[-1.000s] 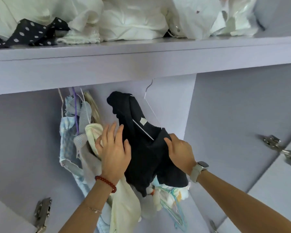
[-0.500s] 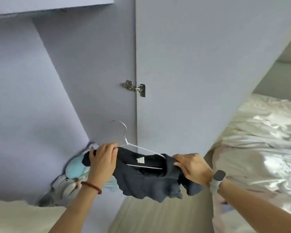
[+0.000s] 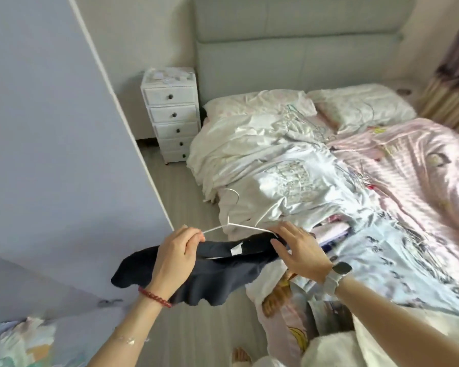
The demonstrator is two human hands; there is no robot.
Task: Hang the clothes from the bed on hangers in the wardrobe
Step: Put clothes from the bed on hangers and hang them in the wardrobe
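Note:
A dark garment [image 3: 217, 271] hangs on a white wire hanger [image 3: 232, 223], held in the air between the wardrobe door and the bed. My left hand [image 3: 174, 258] grips the garment's left shoulder and pinches the hanger's left arm. At the other end of the hanger my right hand [image 3: 300, 250] touches the garment's right shoulder with its fingers spread. On the bed [image 3: 382, 160] lie several light clothes [image 3: 289, 178] and more wire hangers [image 3: 302, 120].
The lilac wardrobe door [image 3: 64, 128] stands open at the left. A white drawer unit [image 3: 171, 112] sits beside the grey headboard [image 3: 297, 41]. Pale wood floor [image 3: 186, 207] runs between door and bed. Patterned clothes [image 3: 19, 340] show at the bottom left.
The dark garment on its hanger has come out of the wardrobe in both hands, and my view has swung from the wardrobe to the bed. My right hand's fingers have opened.

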